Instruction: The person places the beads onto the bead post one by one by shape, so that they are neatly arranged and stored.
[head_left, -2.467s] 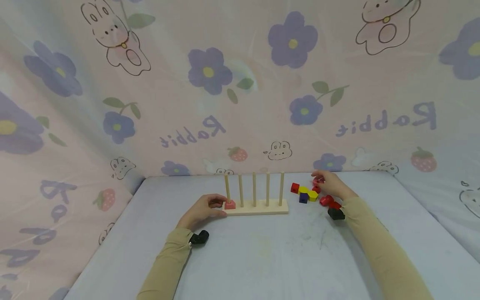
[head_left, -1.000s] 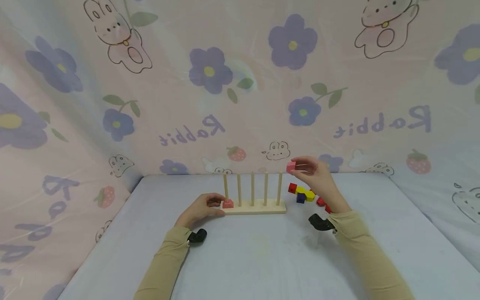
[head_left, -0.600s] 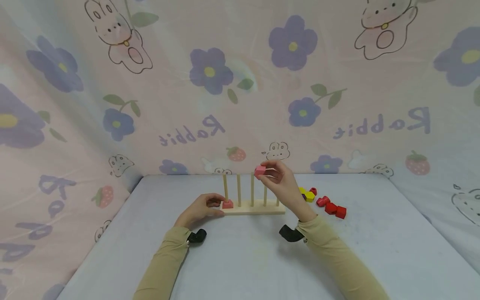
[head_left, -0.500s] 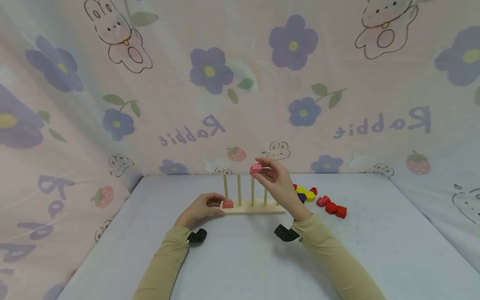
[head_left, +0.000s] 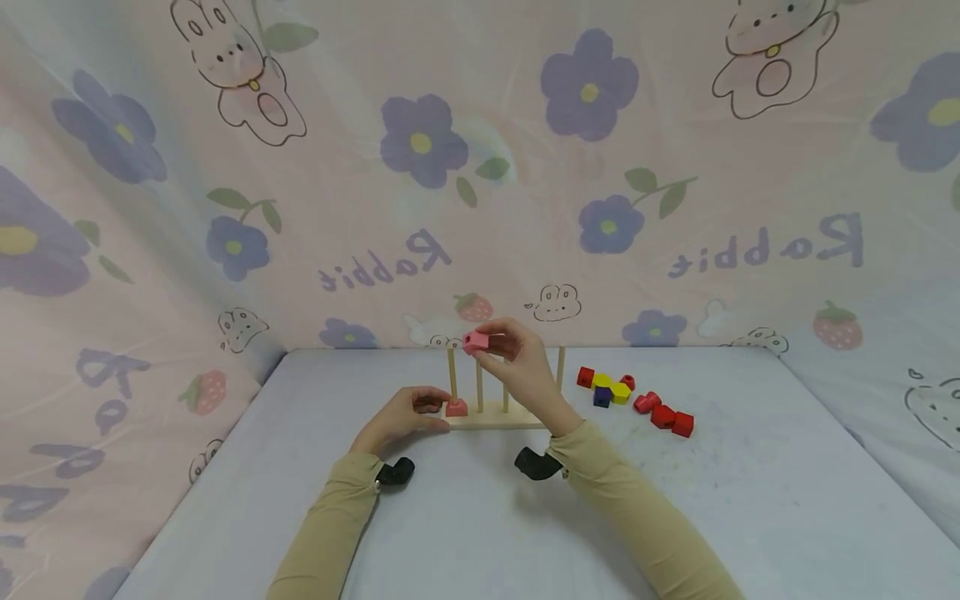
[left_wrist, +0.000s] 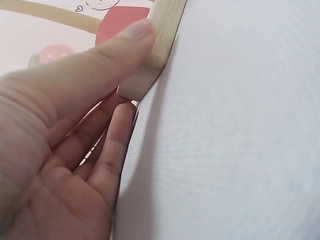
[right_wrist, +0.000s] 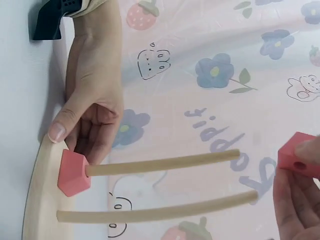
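Note:
A wooden peg stand (head_left: 495,423) with a row of upright pegs stands on the white table. At its left end my left hand (head_left: 401,421) grips the base, thumb along the front edge (left_wrist: 161,50) and fingers behind the end. A pink block (right_wrist: 73,172) sits at the bottom of the leftmost peg, close to that thumb. My right hand (head_left: 521,362) pinches a second pink block (head_left: 474,341) between thumb and fingers, up at the height of the peg tops. The hole (right_wrist: 299,166) in this block shows in the right wrist view. My right hand partly hides the right-hand pegs.
Right of the stand lie loose blocks: a red cube (head_left: 586,377), a yellow hexagonal block (head_left: 620,392), a dark blue block (head_left: 602,397) and several more red ones (head_left: 663,416). A patterned cloth (head_left: 495,242) hangs behind the table.
My right hand has lifted the pink block from the loose pile and carried it left over the stand toward the leftmost pegs. The left hand has stayed on the base.

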